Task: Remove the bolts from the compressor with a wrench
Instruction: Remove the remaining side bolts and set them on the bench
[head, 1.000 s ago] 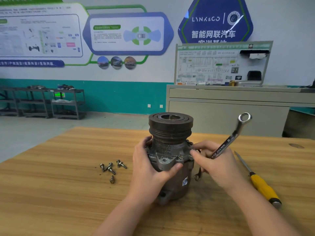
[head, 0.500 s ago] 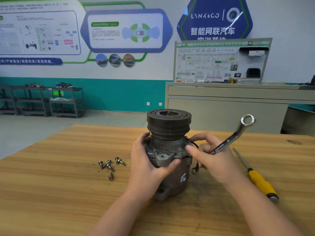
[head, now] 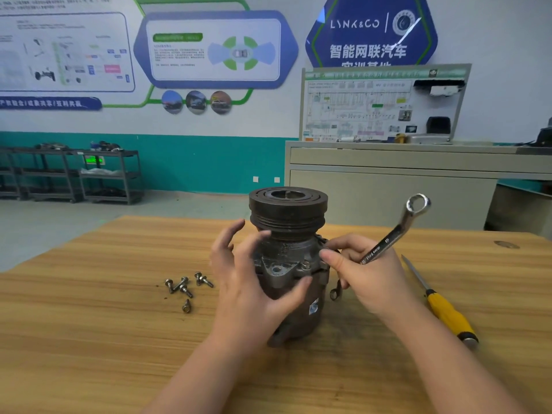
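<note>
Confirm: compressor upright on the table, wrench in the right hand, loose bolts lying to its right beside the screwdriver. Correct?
Not quite. In the head view the loose bolts lie left of the compressor, away from the screwdriver, which is on the right. The rest holds: compressor upright on the table, wrench in the right hand.

**Count of things on the table**

One compressor (head: 288,264) stands upright on the one wooden table (head: 89,339). Five loose bolts (head: 186,286) lie in a small group to its left. There is one wrench (head: 391,237), with a ring at each end, and one screwdriver (head: 442,306) with a yellow handle. Two hands are in view: one left hand (head: 248,291) and one right hand (head: 367,273). Further back stand two dark shelf carts (head: 74,174) and one grey cabinet (head: 388,180).
</note>
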